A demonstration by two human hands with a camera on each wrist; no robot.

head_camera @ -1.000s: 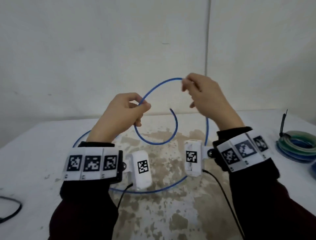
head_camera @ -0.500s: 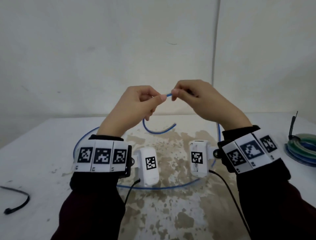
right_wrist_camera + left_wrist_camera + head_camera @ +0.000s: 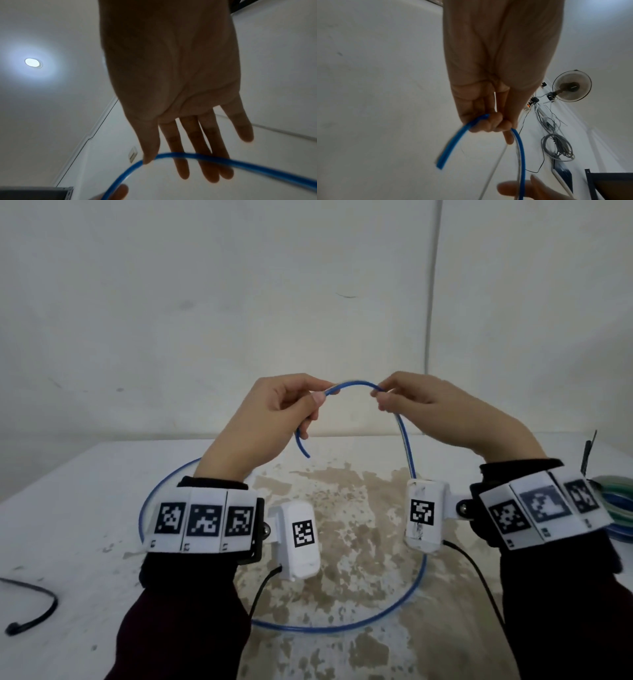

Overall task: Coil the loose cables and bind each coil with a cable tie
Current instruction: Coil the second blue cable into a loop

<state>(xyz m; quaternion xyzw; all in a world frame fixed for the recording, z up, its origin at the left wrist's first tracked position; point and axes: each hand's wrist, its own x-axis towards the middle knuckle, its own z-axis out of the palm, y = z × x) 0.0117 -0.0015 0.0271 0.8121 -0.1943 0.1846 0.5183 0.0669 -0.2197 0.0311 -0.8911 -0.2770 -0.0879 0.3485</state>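
A thin blue cable (image 3: 352, 385) arcs in the air between my two hands. My left hand (image 3: 317, 398) pinches it near its free end, which hangs down below the fingers (image 3: 303, 446). In the left wrist view the left hand (image 3: 489, 124) has its fingers curled round the blue cable (image 3: 453, 142). My right hand (image 3: 382, 398) pinches the cable a short span to the right. In the right wrist view the thumb of the right hand (image 3: 154, 158) presses the blue cable (image 3: 223, 161) against fairly straight fingers. From there the cable drops to the table and lies in one wide loop.
A loose black cable tie (image 3: 34, 611) lies at the table's left edge. Bound green and blue coils (image 3: 613, 508) sit at the far right, with a black tie end (image 3: 587, 453) sticking up. The stained white table (image 3: 342, 542) ends at a white wall.
Half a second ago both hands met fingertip to fingertip on the cable. Now they are apart again, with a short arc of cable between them and a shorter free end below the left hand.
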